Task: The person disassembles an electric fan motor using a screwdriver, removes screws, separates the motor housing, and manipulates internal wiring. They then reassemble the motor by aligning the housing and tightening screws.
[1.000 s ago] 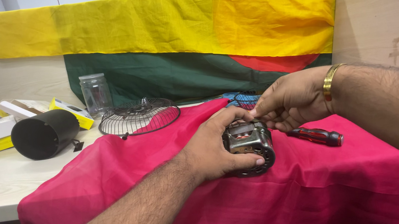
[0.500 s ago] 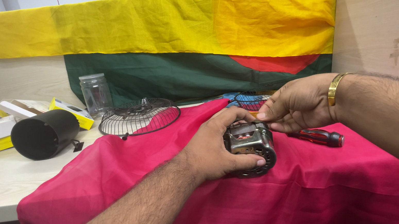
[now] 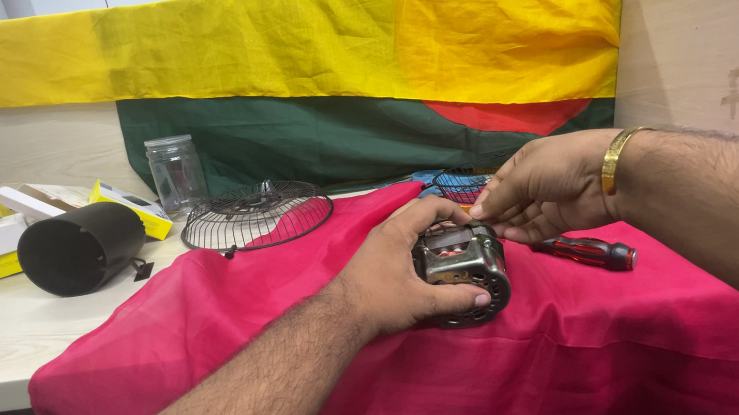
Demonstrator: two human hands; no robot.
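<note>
Motor on cloth, screwdriver right, fan grille behind left

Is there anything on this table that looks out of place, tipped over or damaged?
Yes: the black cylinder lies tipped on its side, its open end facing the camera. The left hand grips a small motor on the pink cloth; I see no damage.

Both forearms are bare and hairy, without sleeves; a gold metal bangle circles the right wrist.
</note>
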